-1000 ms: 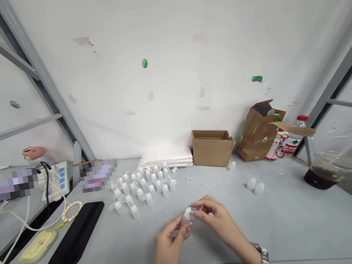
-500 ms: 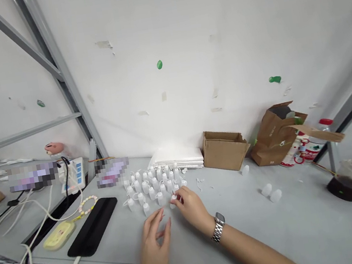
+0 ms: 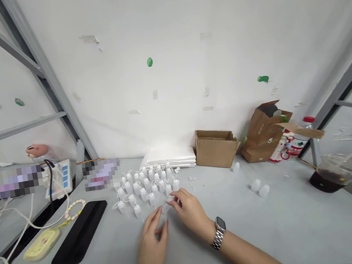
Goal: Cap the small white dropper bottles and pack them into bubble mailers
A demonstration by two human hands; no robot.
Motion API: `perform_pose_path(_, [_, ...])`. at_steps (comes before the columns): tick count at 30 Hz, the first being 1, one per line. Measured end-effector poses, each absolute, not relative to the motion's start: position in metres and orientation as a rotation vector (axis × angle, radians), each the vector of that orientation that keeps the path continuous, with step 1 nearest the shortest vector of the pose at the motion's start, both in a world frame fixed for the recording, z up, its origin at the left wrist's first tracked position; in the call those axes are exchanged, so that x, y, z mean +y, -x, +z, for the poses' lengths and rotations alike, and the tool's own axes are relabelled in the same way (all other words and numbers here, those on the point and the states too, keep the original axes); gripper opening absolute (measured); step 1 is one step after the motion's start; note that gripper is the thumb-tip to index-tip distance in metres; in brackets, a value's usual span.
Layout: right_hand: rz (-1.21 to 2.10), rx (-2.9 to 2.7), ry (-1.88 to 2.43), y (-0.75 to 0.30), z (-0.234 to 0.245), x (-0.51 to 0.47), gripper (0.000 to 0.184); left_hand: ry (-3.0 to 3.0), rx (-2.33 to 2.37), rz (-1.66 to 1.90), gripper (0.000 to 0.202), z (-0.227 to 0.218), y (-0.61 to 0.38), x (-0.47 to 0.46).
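Bottles of white plastic (image 3: 145, 190) were massed on the worktop (image 3: 227, 195) just ahead of the hands, the right hand (image 3: 191, 212) being nearer, its fingers (image 3: 177, 202) drawn in at a slanted translucent sliver (image 3: 167, 205), though no grip could be told, while the left hand (image 3: 151, 239) was held half open.

There are two hands (image 3: 171, 225). To the right of the right hand (image 3: 191, 215) are three little white plastic bottles (image 3: 255, 185), one cardboard box (image 3: 216, 150), one paper bag (image 3: 259, 147) and one plastic cup (image 3: 335, 177). Just past the hands is a big bunch of bottles (image 3: 147, 188), too many to count.
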State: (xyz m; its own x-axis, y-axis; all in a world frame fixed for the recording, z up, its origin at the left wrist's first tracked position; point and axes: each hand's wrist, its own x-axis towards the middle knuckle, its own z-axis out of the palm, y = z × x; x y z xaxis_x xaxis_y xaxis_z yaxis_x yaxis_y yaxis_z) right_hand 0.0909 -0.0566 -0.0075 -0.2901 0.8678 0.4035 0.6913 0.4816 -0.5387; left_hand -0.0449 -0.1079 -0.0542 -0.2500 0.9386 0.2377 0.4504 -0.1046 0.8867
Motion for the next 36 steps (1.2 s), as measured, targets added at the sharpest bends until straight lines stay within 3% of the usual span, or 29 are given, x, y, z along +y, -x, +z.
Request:
perform_pose_path(15, [0.293,-2.148,1.209,-0.062,-0.005,-0.041,0.020,-1.454,1.743,1.256,0.051,-0.049,0.038,-0.089])
perform_pose_path(26, [0.122,-2.180,1.209,-0.068,-0.002,-0.048,0.032,-1.521,1.819,1.180,0.044,-0.038,0.046,-0.101])
perform_pose_path(36, [0.155,-1.583,1.462,-0.184,0.000,-0.077,0.041,-1.637,1.836,1.191,0.034,-0.037,0.048,-0.122])
